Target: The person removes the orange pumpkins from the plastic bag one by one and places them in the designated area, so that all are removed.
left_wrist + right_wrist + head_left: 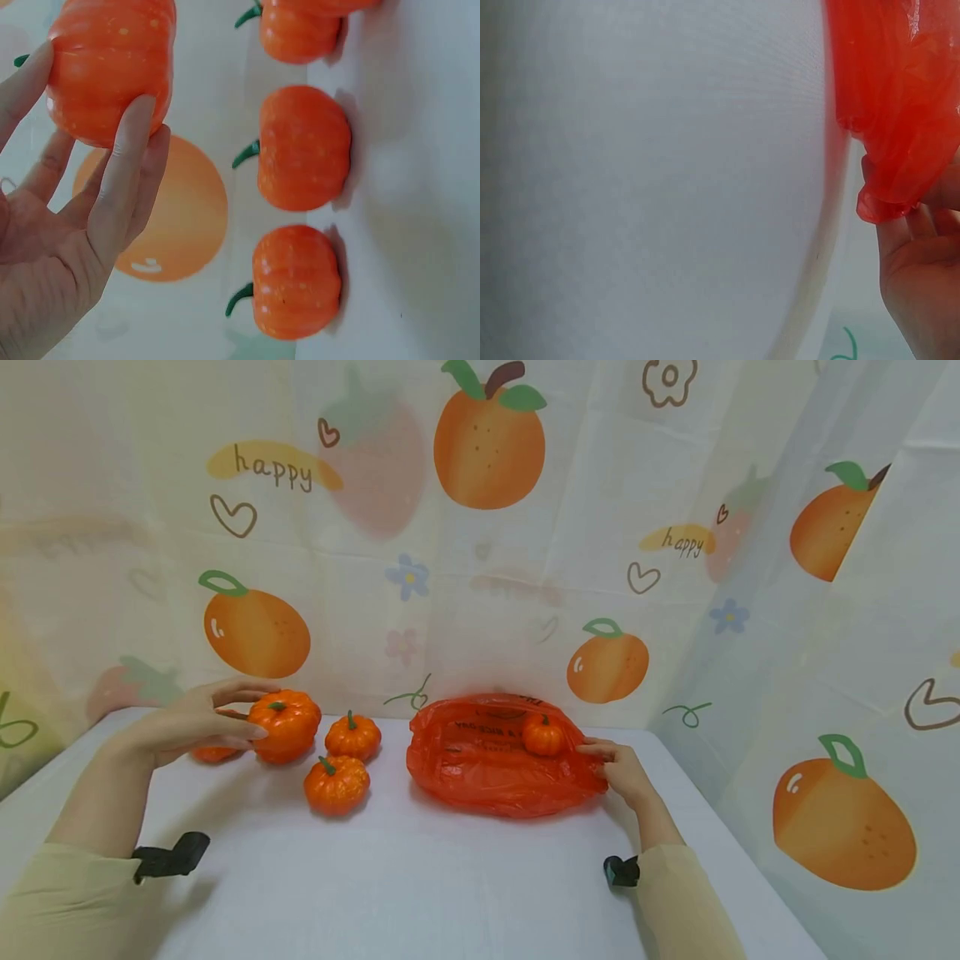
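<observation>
My left hand [191,718] holds a ribbed orange toy pumpkin [287,731] between thumb and fingers, raised off the table; in the left wrist view the fingertips press this pumpkin [112,67] from both sides. Two smaller pumpkins with green stems, one behind [352,739] and one nearer [337,787], sit to its right. Another pumpkin [213,754] is partly hidden behind the left hand. Right of centre lies a red plastic bag [480,777], its mouth spread. One small pumpkin [543,737] rests in it. My right hand [622,768] pinches the bag's right edge, bunched plastic [889,202] between the fingers.
A white-covered table [420,885] bears everything, its right edge running just beyond the right arm. Behind and to the right hangs a pale curtain [480,593] printed with fruit. Each wrist carries a black camera mount, the left [172,857] and the right [621,871].
</observation>
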A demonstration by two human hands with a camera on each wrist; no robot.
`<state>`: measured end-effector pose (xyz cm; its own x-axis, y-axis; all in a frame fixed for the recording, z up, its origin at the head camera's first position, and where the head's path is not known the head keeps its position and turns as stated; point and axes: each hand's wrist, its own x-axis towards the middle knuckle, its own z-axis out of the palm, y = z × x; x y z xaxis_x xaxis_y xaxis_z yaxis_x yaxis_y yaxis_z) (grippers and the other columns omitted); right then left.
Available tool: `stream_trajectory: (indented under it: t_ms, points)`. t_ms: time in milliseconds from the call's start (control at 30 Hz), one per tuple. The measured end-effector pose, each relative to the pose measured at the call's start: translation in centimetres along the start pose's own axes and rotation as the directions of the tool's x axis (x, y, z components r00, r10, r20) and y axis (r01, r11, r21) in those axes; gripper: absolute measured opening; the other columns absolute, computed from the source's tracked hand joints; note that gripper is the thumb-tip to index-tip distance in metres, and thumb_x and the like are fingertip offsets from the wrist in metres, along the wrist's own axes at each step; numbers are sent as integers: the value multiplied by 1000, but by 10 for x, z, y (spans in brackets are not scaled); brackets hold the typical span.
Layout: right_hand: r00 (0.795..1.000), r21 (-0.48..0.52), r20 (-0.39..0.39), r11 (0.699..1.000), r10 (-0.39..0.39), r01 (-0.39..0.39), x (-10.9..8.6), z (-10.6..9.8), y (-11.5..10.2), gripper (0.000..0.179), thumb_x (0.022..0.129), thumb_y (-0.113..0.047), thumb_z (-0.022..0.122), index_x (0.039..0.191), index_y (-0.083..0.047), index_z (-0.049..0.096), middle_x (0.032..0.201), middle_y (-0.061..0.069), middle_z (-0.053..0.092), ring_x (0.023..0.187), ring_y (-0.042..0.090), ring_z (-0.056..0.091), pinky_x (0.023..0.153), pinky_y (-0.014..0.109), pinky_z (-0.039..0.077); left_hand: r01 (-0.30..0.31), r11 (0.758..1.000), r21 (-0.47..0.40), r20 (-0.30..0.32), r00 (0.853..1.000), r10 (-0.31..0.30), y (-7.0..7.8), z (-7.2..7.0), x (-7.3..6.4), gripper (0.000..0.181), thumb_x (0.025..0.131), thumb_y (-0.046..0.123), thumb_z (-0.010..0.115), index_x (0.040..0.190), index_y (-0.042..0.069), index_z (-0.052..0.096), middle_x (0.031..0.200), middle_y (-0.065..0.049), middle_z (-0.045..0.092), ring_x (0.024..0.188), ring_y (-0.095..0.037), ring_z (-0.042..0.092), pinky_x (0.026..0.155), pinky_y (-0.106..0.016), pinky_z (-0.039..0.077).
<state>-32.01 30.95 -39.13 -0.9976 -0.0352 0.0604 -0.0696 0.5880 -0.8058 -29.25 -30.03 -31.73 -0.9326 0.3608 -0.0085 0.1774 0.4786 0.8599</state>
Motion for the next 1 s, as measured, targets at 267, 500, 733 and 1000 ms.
stream_trajectory:
  t_ms: [267,500,733,1000]
  points:
    - [1000,4,-3,1000,2,-2,0,2,1,53,84,12,37,130,4,61,153,23,43,139,42,37,69,21,45,-21,999,47,51,999,18,-17,-11,-12,63,89,18,70,145,18,41,136,6,46,106,-1,62,82,-33,59]
    - [1000,9,-1,1000,-2,2,0,1,1,53,84,12,37,131,3,61,153,22,42,137,41,38,64,20,43,-25,999,36,116,993,20,-32,-16,-14,60,89,15,68,143,16,42,128,20,53,111,5,58,86,-27,57]
    - [1000,2,-2,1000,12,-12,0,0,1,53,85,12,37,132,2,60,154,22,41,139,42,36,69,20,46,48,999,21,187,981,-51,-43,-18,-14,61,87,15,69,141,14,42,127,16,51,109,8,56,87,-28,57]
    - [1000,6,-7,1000,19,-19,0,0,1,53,85,12,37,132,2,60,154,21,41,139,42,36,71,20,46,94,996,12,230,969,-94,-54,-15,-12,61,87,16,70,142,12,45,128,22,46,111,9,50,89,-29,56]
